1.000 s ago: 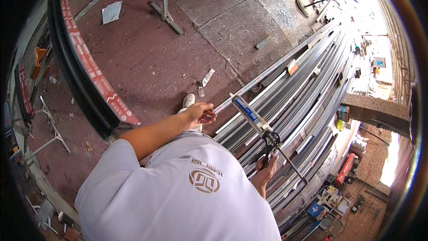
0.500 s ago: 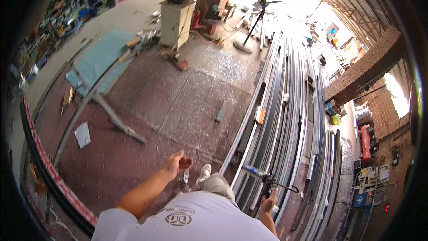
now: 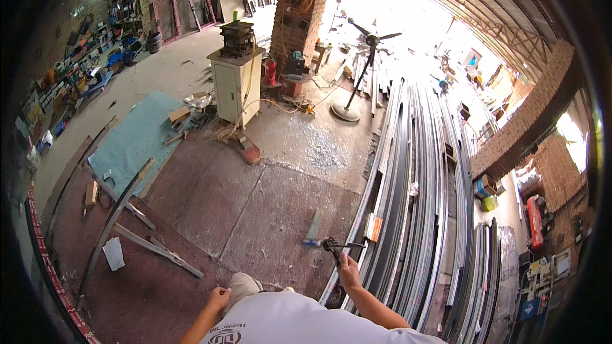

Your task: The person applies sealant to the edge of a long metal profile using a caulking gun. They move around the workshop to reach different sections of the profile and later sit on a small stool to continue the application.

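Caulking gun (image 3: 329, 243) held up beside the long metal profiles (image 3: 414, 210); long axis near crosswise, blue tube end pointing left, rod right. Right hand (image 3: 348, 272) closed round its handle, forearm slanting up-left. Left hand (image 3: 219, 297) low, fingers curled; contents cannot be told.

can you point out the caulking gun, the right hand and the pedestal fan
Caulking gun (image 3: 329, 244): head view, on its dark frame
Right hand (image 3: 348, 271): head view, on the middle of the hand
Pedestal fan (image 3: 371, 40): head view, on the hub between its blades
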Demonstrator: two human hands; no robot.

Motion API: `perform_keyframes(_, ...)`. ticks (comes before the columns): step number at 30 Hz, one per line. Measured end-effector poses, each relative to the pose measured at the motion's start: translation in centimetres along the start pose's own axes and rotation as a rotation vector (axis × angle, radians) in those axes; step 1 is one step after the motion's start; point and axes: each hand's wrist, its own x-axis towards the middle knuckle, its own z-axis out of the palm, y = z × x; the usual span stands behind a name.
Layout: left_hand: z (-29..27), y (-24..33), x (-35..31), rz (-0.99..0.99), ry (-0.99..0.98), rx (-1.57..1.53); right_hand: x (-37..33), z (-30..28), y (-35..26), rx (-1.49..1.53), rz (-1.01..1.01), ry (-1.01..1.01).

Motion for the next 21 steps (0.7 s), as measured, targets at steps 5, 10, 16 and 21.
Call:
perform_keyframes(5, -0.8, 4.6, 9.3, 0.076, -0.081, -0.133, 8.1, 7.2, -8.5, 0.337, 0.034, -0.316)
perform_keyframes(10, -5.5, 12.3, 22.7, 0.263, -0.217, -0.206, 13.3, 15.9, -17.4, 0.383, 0.061, -0.408)
perform_keyframes(16, -15.5, 29.8, 29.8, 0.454, -0.374, -0.206, 18.1, 23.5, -25.7, 0.474, 0.141, -0.568)
perform_keyframes(21, -24.0, 39.6, 32.9, 0.249, -0.900, -1.231, 25.3, 31.5, -30.9, 0.584, 0.195, -0.721)
